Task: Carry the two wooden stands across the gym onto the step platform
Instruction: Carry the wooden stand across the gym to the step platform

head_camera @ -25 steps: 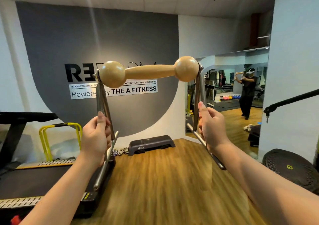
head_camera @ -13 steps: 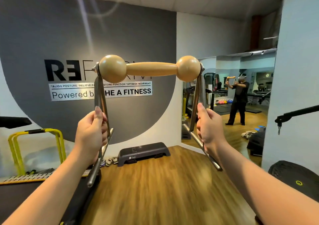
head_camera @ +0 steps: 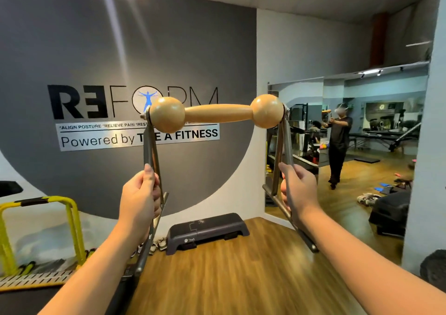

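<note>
1. Stand (head_camera: 217, 113): one wooden bar with a ball at each end, on two metal A-frame legs. You hold it up at chest height, level, well above the floor (head_camera: 241, 278). Only this one stand is in view; where the second is, the view does not show.
2. Left hand (head_camera: 140, 201): fingers wrapped tight round the left leg, thumb up along the metal.
3. Right hand (head_camera: 298, 191): fingers closed round the right leg, thumb likewise up.
4. Step (head_camera: 207, 230): dark platform on the floor against the grey wall (head_camera: 72, 49), straight ahead and below the stand, top bare.
5. Change: over the last second the step and the wall lettering have grown larger and shifted toward centre; the treadmill at your left has nearly left the view. The stand sits lower in the view. You have closed on the step, grip unchanged.
6. Meaning: the carry is likely in its last stretch. Next call is to lower the stand so both leg feet land flat on the step.
7. Hazard: yellow frame (head_camera: 48, 218) at left and mirror (head_camera: 350, 145) at right flank the path.
</note>
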Tool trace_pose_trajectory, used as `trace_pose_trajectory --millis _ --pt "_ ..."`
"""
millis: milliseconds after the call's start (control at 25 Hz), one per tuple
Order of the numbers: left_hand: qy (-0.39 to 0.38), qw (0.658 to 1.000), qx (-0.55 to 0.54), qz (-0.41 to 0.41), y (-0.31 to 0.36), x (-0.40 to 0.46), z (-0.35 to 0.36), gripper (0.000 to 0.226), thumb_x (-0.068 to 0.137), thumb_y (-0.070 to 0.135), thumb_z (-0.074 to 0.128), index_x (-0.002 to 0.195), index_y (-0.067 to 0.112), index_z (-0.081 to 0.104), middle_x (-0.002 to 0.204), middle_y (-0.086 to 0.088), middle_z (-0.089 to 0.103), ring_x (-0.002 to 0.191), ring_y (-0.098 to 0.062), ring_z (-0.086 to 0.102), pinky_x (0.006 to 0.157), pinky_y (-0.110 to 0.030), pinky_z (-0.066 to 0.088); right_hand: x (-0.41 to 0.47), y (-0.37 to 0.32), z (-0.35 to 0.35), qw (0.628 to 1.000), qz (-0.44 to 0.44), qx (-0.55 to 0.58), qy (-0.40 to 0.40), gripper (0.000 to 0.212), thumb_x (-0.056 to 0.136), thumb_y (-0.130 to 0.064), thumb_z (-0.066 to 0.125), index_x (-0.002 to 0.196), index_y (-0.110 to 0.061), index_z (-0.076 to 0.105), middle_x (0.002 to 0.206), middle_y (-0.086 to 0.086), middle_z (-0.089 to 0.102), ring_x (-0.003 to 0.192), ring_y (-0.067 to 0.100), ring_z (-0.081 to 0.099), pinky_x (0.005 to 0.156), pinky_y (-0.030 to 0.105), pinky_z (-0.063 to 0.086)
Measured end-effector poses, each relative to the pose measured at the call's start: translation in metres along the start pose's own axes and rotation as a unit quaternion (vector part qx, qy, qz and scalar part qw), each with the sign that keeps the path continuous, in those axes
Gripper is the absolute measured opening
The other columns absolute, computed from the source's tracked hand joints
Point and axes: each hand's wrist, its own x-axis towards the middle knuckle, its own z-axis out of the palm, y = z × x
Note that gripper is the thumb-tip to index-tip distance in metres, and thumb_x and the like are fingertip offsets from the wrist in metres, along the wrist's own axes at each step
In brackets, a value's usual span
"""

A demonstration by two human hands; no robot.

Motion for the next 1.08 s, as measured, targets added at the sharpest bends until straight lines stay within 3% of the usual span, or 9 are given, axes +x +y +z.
trace_pose_trajectory --millis 120,240,440,640,880,1080 --pt "0.012 1.000 0.012 0.004 -0.040 0.049 0.016 0.045 0.106 0.049 0.040 0.087 0.009 0.050 0.054 0.003 0.036 0.043 -0.013 0.028 0.038 -0.023 0.025 0.061 0.051 0.023 1.000 0.009 0.027 -0.009 0.034 0.104 -0.015 0.050 0.072 -0.016 0.058 0.047 -0.006 0.041 0.040 0.011 0.035 0.038 0.020 0.029" --pt "0.019 0.999 0.022 0.014 -0.081 0.111 0.036 0.045 0.106 0.049 0.041 0.089 0.008 0.051 0.056 0.002 0.037 0.043 -0.013 0.028 0.039 -0.024 0.025 0.131 0.105 0.050 0.998 0.018 0.055 -0.028 0.033 0.102 -0.023 0.049 0.074 -0.020 0.064 0.051 -0.006 0.042 0.043 0.011 0.037 0.042 0.023 0.031" --pt "0.053 0.998 0.043 0.007 -0.145 0.216 0.070 0.045 0.105 0.048 0.042 0.087 0.008 0.052 0.056 0.001 0.040 0.044 -0.013 0.032 0.040 -0.024 0.029 0.247 0.161 0.097 0.998 0.016 0.039 -0.048 0.043 0.101 -0.030 0.054 0.058 -0.025 0.056 0.052 -0.004 0.040 0.049 0.014 0.035 0.050 0.031 0.029" --pt "0.076 0.996 0.035 -0.011 -0.222 0.308 0.083 0.045 0.105 0.050 0.043 0.083 0.012 0.051 0.055 0.001 0.036 0.043 -0.015 0.027 0.042 -0.025 0.024 0.330 0.218 0.150 0.996 0.049 0.031 -0.062 0.056 0.102 -0.030 0.057 0.046 -0.033 0.055 0.047 -0.009 0.040 0.047 0.012 0.035 0.046 0.026 0.029" --pt "0.058 0.997 0.020 -0.036 -0.325 0.417 0.080 0.045 0.100 0.051 0.044 0.086 0.008 0.052 0.055 0.003 0.038 0.042 -0.011 0.029 0.039 -0.022 0.026 0.413 0.313 0.227 0.997 0.061 0.036 -0.045 0.042 0.105 -0.035 0.055 0.067 -0.016 0.055 0.043 -0.010 0.047 0.043 0.005 0.044 0.044 0.022 0.036" --pt "0.059 0.997 0.024 -0.054 -0.397 0.535 0.076 0.044 0.103 0.046 0.042 0.088 0.006 0.053 0.056 0.002 0.041 0.044 -0.011 0.031 0.039 -0.023 0.027 0.505 0.374 0.302 0.999 0.043 0.019 -0.028 0.048 0.104 -0.038 0.054 0.063 -0.014 0.049 0.045 -0.008 0.040 0.048 0.014 0.039 0.049 0.027 0.033"
